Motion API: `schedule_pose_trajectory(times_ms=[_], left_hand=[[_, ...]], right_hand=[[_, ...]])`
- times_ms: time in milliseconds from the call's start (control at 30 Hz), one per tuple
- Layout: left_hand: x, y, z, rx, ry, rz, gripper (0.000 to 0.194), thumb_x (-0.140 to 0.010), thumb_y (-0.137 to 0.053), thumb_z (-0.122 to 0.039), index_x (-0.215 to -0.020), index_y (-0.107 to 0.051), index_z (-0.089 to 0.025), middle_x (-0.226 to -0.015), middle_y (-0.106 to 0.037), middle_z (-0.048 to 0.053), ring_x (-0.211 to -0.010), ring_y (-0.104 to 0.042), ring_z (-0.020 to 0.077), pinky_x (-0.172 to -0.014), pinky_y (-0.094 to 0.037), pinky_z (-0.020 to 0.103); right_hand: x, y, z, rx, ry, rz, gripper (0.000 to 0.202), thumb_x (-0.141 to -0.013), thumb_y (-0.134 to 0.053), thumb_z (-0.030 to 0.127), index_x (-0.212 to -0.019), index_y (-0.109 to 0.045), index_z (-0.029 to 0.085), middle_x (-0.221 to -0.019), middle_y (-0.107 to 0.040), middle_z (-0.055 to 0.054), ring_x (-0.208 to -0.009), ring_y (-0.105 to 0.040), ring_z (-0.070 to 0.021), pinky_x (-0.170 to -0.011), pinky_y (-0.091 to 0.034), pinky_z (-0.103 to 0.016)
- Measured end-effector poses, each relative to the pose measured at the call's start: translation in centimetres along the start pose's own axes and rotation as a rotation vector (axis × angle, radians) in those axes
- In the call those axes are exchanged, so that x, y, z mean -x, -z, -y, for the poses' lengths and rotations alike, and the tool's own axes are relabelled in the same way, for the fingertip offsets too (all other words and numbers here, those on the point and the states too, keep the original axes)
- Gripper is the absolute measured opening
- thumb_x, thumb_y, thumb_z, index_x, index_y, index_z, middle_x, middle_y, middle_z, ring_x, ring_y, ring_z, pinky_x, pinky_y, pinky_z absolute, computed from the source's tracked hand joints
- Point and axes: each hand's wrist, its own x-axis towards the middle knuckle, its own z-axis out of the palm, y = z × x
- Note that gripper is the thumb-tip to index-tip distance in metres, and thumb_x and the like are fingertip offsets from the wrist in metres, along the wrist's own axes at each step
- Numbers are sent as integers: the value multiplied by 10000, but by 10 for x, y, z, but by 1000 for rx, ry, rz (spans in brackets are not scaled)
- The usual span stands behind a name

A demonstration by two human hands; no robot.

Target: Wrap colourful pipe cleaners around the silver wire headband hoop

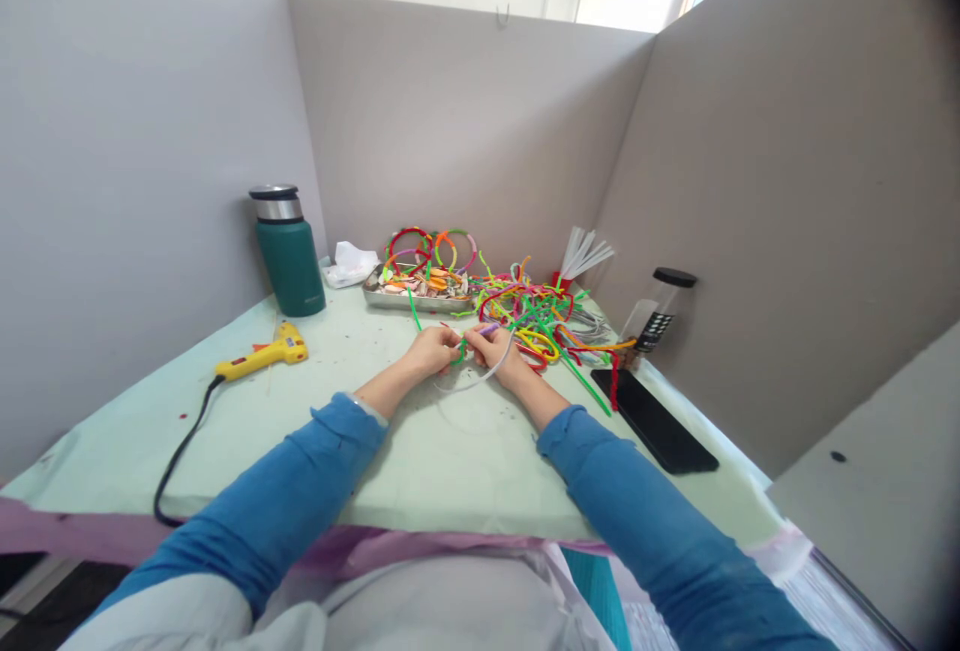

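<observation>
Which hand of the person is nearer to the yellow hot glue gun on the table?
Left. The left hand is to the right of the yellow hot glue gun, apart from it. The right hand is on the same side, but farther away, beyond the left hand.

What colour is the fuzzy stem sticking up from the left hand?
The fuzzy stem is bright green, as the head view shows.

Nothing we can read clearly
We see white marks on the black label of the clear bottle and a faint mark low on the green flask, both too small to make out.
</observation>
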Motion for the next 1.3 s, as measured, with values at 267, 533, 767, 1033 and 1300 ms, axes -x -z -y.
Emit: schedule_pose_trajectory(times_ms=[267,533,767,1033,1300], left_hand=[[2,0,-2,-35,-28,-20,78,-690,-630,-153,-738,-568,-158,-432,-460,-89,-321,-408,61,-358,-295,167],[5,1,-3,-145,-63,-35,75,-681,-621,-174,-739,-574,-164,-498,-509,-70,-356,-451,72,-378,-325,179],[7,3,-5,-176,-124,-48,103,-721,-589,-267,-717,-581,-165,-572,-557,-43,-386,-490,84,-411,-351,195],[10,4,-10,-193,-148,-34,395,-826,-491,-496,-655,-614,-163,-424,-497,-33,-383,-470,104,-439,-341,205],[13,5,-17,-99,-100,-16,539,-779,-485,-649,-636,-622,-148,-521,-592,-1,-366,-449,87,-421,-344,209]], right_hand=[[0,-1,1,-30,-3,1,318,-703,-660,466,-654,-550,171,-442,-461,48,-376,-371,-83,-394,-256,-228],[0,0,-2,10,12,33,330,-735,-630,488,-662,-554,175,-427,-452,45,-383,-376,-87,-396,-253,-225],[2,1,2,-6,13,41,323,-728,-638,477,-671,-558,170,-428,-452,48,-382,-368,-81,-395,-244,-222],[-2,1,-3,2,9,15,292,-737,-616,440,-644,-545,174,-426,-453,46,-367,-379,-83,-382,-246,-219],[-2,0,-2,-7,0,8,318,-720,-634,477,-667,-564,171,-443,-462,42,-373,-370,-83,-374,-241,-216]])
